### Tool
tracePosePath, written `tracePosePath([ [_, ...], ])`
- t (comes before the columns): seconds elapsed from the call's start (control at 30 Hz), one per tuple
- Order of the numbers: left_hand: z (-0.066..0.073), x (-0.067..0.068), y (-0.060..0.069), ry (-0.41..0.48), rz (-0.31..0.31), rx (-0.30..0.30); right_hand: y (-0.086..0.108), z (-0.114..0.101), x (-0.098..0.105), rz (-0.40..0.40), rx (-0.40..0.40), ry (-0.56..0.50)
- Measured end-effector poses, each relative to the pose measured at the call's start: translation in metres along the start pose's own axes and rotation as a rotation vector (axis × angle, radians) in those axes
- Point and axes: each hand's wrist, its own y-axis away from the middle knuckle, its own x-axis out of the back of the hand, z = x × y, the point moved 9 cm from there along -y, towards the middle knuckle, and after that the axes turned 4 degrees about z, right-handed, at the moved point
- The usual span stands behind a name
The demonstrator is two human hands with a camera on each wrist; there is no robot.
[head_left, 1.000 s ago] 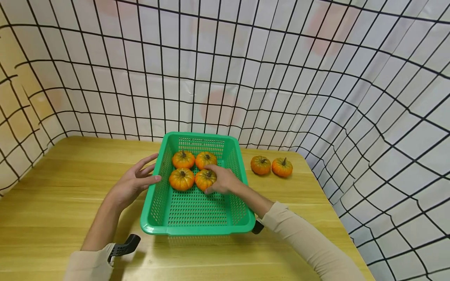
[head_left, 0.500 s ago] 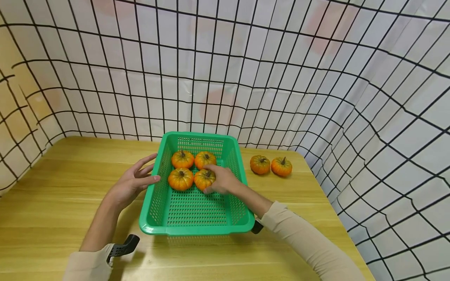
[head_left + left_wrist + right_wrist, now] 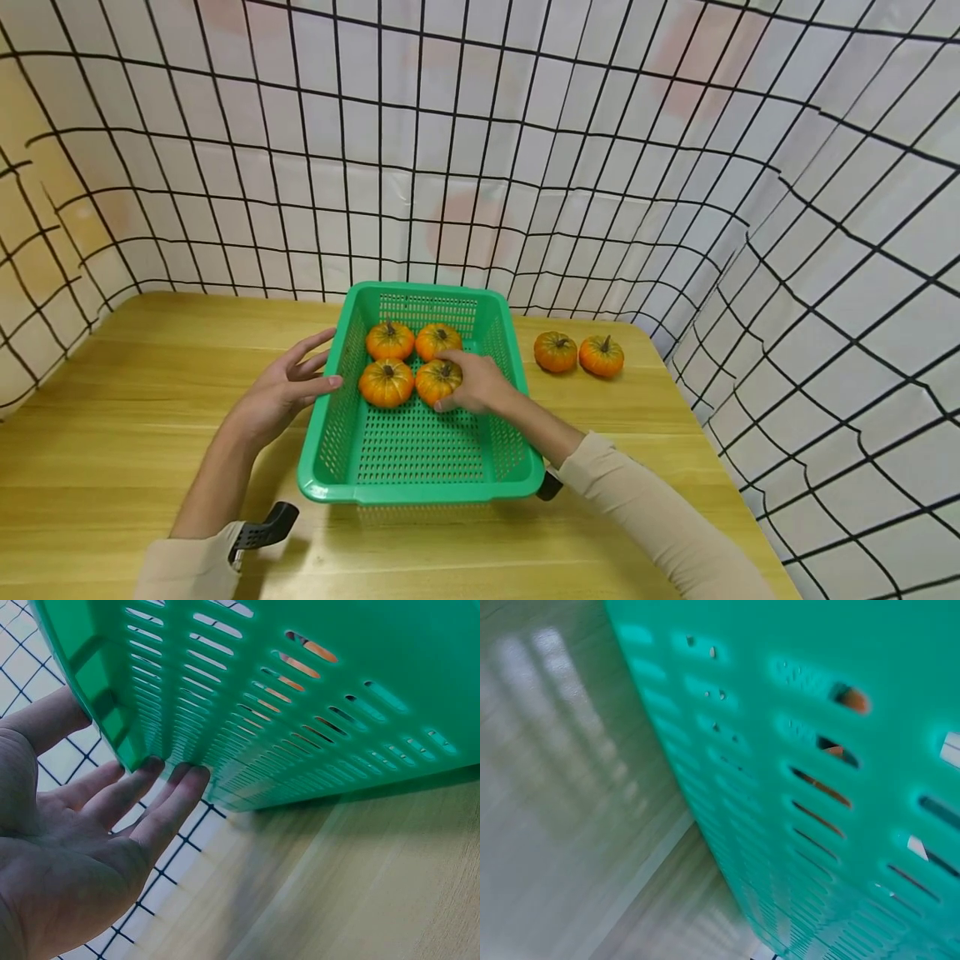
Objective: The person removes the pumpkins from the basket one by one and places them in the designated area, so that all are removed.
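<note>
Nothing has visibly shifted: in the basket (image 3: 420,494), the near-right pumpkin (image 3: 436,382) is still pinched by the right hand (image 3: 477,384), hence unreleased, while the basket's side is touched by the left hand (image 3: 281,392), fingers spread.

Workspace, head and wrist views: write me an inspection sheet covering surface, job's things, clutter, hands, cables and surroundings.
Surface: wood-grain table, some glare near the front.
Job's things: green basket holding four pumpkins, two by two; two more pumpkins on the table, right of the basket.
Clutter: nothing seen.
Hands: right hand grips the near-right pumpkin in the basket; left hand at the basket's left side, fingers extended.
Cables: nothing seen.
Surroundings: black grid lines over pale sheeting, behind and at both sides.
</note>
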Motion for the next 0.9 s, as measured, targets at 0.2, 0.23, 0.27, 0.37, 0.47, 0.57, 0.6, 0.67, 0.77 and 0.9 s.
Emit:
tracePosePath([
  [0.2,-0.001,-0.001,-0.001,0.007,0.006,0.012,0.0,0.0,0.005,0.007,0.0,-0.029],
  [0.23,-0.001,-0.001,-0.002,0.006,0.008,0.013,-0.001,0.0,0.006,0.008,-0.001,-0.035],
  [0.27,-0.001,-0.001,-0.002,0.006,0.008,0.014,-0.001,0.0,0.007,0.011,-0.001,-0.035],
  [0.37,0.0,-0.001,-0.003,0.005,0.009,0.013,-0.003,0.003,0.009,0.016,-0.007,-0.043],
  [0.47,0.001,-0.001,-0.003,0.006,0.01,0.015,-0.005,0.005,0.013,0.021,-0.011,-0.046],
  [0.57,0.002,-0.001,-0.003,0.003,0.014,0.018,-0.006,0.004,0.017,0.023,-0.006,-0.051],
  [0.6,0.003,-0.001,-0.003,0.002,0.014,0.019,-0.006,0.004,0.018,0.023,-0.004,-0.052],
  [0.67,0.004,-0.001,-0.003,0.0,0.016,0.022,-0.005,0.002,0.02,0.025,0.002,-0.05],
  [0.77,0.004,-0.001,-0.003,-0.003,0.017,0.024,-0.003,0.0,0.024,0.034,0.006,-0.076],
  [0.9,0.003,0.0,-0.004,0.003,0.015,0.023,0.001,-0.002,0.031,0.053,0.011,-0.117],
])
